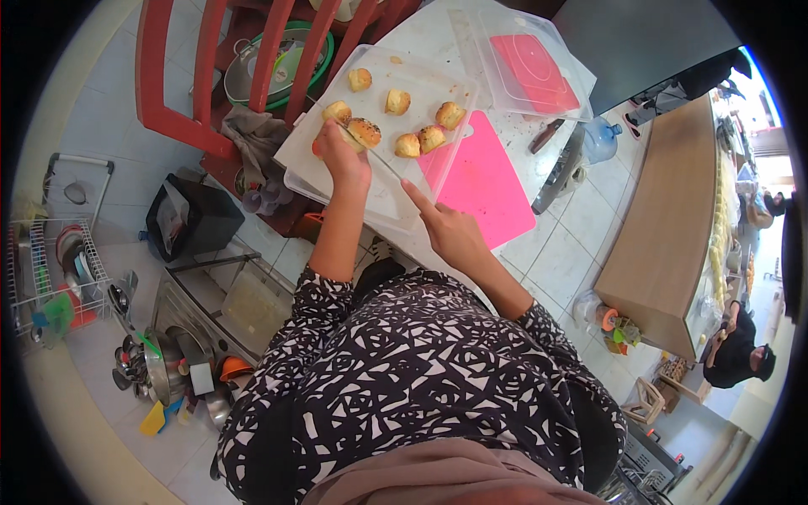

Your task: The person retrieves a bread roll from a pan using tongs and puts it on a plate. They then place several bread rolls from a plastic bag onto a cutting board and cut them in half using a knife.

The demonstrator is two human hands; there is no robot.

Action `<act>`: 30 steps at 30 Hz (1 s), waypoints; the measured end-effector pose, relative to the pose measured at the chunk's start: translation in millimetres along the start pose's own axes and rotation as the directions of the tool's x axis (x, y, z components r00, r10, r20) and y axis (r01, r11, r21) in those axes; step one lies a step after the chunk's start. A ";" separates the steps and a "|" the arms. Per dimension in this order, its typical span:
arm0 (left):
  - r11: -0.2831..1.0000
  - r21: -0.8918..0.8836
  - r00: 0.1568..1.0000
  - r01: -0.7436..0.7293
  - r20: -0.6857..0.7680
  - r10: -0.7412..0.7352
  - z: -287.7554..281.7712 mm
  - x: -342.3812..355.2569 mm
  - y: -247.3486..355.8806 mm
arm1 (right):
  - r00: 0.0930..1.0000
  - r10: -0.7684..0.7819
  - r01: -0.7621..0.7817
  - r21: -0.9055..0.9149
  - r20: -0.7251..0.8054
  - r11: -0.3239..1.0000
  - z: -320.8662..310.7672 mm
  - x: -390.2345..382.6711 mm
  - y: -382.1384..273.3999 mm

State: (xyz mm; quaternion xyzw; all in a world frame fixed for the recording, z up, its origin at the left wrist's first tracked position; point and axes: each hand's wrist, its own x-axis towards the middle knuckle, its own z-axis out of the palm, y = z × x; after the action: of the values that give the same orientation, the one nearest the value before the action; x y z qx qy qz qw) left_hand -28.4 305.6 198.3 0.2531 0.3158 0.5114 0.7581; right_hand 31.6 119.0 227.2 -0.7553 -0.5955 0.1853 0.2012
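My left hand (343, 158) is closed around a small golden bun at the left of the translucent plastic tray (396, 202), beside a seeded bun (365, 131). A thin knife blade (385, 164) runs diagonally from the buns toward my right hand (450, 225), which is closed on the knife with its index finger extended along it; the handle is hidden. Several more buns (397, 101) lie spread in the tray. A pink cutting board (492, 202) shows under and beside the tray's right side.
A lidded plastic box (530, 71) and dark-handled tool (547, 135) sit right. A red chair (194, 126), black bin (189, 219) and dish rack (55, 278) are left. Right are a water jug (600, 141), long wooden counter (640, 236) and a person in black (728, 362).
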 end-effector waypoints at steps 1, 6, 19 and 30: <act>1.000 -0.001 0.999 -0.001 0.041 0.001 -1.9 -0.8 -2.1 | 0.998 -0.031 0.031 0.000 -0.052 1.000 0.2 -0.7 0.6; 0.992 -0.013 0.991 0.124 -0.041 -0.125 -7.6 -4.9 -9.6 | 0.988 -0.060 0.071 0.076 -0.146 0.995 2.2 -2.1 2.7; 0.952 -0.145 0.963 0.268 0.022 -0.268 -24.9 10.5 -4.1 | 0.998 -0.019 0.019 -0.004 -0.059 1.000 7.9 4.6 4.6; 0.939 0.303 0.965 0.164 0.146 -0.216 -28.8 15.2 -5.7 | 0.990 0.053 -0.043 0.076 -0.134 0.996 -3.0 7.4 -0.1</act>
State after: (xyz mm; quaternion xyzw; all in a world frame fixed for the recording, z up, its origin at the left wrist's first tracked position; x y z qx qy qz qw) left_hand -41.9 319.6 171.6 0.3736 0.3416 0.3594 0.7839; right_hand 34.8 126.0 229.5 -0.7724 -0.5550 0.1600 0.2643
